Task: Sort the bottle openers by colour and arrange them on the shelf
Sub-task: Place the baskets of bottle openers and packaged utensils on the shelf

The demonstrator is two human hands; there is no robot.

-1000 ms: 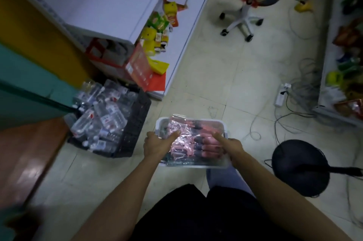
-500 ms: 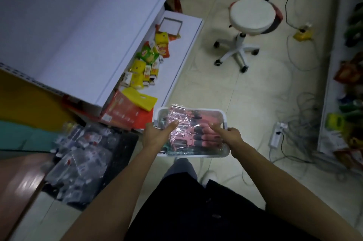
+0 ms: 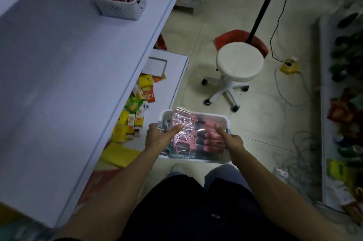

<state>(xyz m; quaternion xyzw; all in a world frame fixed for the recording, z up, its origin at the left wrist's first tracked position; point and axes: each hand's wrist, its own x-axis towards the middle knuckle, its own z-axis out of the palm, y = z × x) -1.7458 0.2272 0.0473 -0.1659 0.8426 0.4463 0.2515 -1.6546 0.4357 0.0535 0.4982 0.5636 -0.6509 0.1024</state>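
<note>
Head view lifts to the white shelf top, left hand and right hand still gripping the tray by its sides, wrapped pink and dark bottle openers inside, just beside the shelf edge, so sorting looks unstarted.

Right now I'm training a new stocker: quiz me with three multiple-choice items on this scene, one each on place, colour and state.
1. The perforated basket sits: A in the tray; B on the shelf; C under the shelf.
2. The bottle openers have handles: A pink and dark; B all yellow; C all white.
3. The tray is: A set on the shelf; B held one-handed; C gripped by left hand and right hand.
B: it stands on the shelf top. A: pink handles lie beside dark ones. C: one hand grips each end.
</note>
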